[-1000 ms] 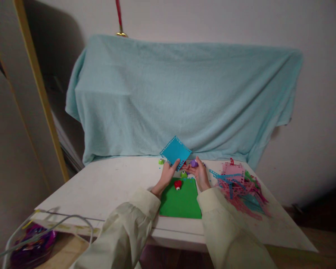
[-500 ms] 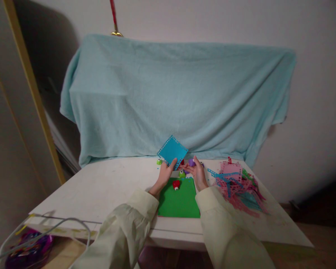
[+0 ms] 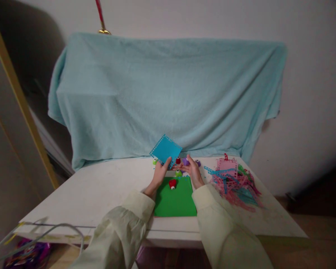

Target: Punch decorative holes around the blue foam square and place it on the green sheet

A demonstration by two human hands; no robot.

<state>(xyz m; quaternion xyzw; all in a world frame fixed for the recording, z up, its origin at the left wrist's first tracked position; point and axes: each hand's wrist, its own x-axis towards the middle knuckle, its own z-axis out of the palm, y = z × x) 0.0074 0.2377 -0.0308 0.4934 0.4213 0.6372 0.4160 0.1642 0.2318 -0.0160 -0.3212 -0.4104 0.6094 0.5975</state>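
A blue paper square [image 3: 165,148] with rows of small punched holes along its edges is pinched at its lower corner by my left hand [image 3: 159,175]. Opposite it, my right hand [image 3: 195,173] is open, thumb up and fingers stretched towards the paper; whether the fingertips touch it I cannot tell. Below both hands lies a stack of green paper [image 3: 176,201] with a small red craft punch [image 3: 172,184] on it. At its back edge sits a green punch [image 3: 178,173]. Behind the hands stand another red punch [image 3: 178,160] and a purple punch [image 3: 186,162].
To the right, a heap of pink, blue and green cut paper strips [image 3: 235,183] covers part of the white table [image 3: 100,194]. A light blue cloth [image 3: 168,93] hangs along the back. Grey cable [image 3: 58,225] loops over the front left edge.
The whole view has shifted, so everything appears farther left. My left hand keeps its pinch on the blue paper, and my right hand stays open beside it.
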